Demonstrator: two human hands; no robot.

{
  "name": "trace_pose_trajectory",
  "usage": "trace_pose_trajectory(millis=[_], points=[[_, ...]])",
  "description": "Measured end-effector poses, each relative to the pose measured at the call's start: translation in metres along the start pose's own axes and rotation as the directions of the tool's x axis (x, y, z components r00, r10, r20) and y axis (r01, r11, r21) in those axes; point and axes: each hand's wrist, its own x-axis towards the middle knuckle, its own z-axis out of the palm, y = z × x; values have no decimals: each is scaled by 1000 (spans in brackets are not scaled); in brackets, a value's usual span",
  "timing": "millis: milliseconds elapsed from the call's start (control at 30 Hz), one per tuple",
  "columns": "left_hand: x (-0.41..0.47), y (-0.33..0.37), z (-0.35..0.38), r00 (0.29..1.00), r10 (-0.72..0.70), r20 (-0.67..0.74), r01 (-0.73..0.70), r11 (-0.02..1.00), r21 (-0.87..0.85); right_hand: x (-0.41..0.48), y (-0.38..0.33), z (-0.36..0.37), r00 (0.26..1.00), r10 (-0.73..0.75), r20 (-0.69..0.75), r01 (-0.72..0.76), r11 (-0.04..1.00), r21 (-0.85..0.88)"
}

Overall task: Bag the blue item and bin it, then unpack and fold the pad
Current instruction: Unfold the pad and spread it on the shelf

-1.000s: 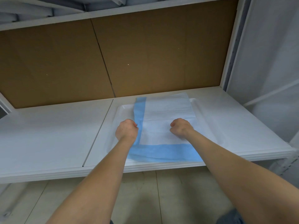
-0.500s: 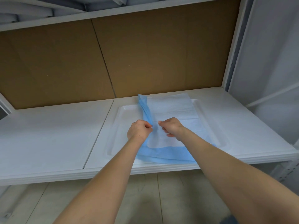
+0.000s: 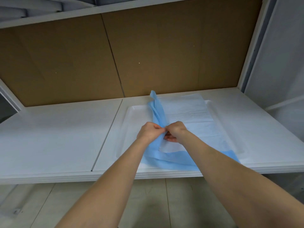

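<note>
A white pad with a blue border point(image 3: 189, 116) lies on a shallow white tray point(image 3: 131, 112) on the shelf. Its left blue edge is bunched and lifted into a ridge that runs from the back of the tray toward me. My left hand point(image 3: 148, 131) pinches that blue edge from the left. My right hand point(image 3: 176, 131) pinches the same edge from the right, fingertips touching the left hand's. The pad's near blue edge hangs slightly over the shelf front. No bag or bin is in view.
The white shelf point(image 3: 57, 137) stretches left of the tray, with a seam between two panels. A brown cardboard back wall point(image 3: 148, 55) stands behind. A white upright post point(image 3: 251, 46) bounds the right side. Pale floor shows below.
My two hands have come together from about a hand's width apart. The pad's left blue edge, flat before, is now gathered and lifted toward the middle.
</note>
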Motion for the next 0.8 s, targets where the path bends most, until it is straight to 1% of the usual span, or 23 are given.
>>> trace_pose_trajectory(millis=[67,133,167,233,300,433,600,700,800], points=[[2,0,-2,996,-53,-76,47,995,-87,1,1,-2,1000,3,-3,-3,1000,16],[3,-1,-4,985,-107,-134,93,990,-108,1,2,-4,1000,-6,-3,6,1000,30],[3,-1,-6,983,-125,-131,113,989,-95,1,2,-6,1000,-13,-4,13,999,34],[3,-2,-8,985,-155,-81,149,986,-76,1,1,-9,1000,-24,-9,24,999,37],[3,-1,-9,986,-163,-44,158,982,-104,1,2,-13,999,-32,-8,32,999,28],[5,4,-11,990,-140,-1,136,963,-231,1,4,-17,999,-51,3,50,999,17],[5,5,-10,996,-81,45,89,967,-239,-2,2,-18,999,-49,2,49,999,15],[2,7,-9,996,-76,37,82,968,-237,-3,3,-20,999,-47,-18,47,999,11],[3,8,-9,992,-126,21,127,958,-256,-3,4,-23,998,-48,-33,48,999,6]])
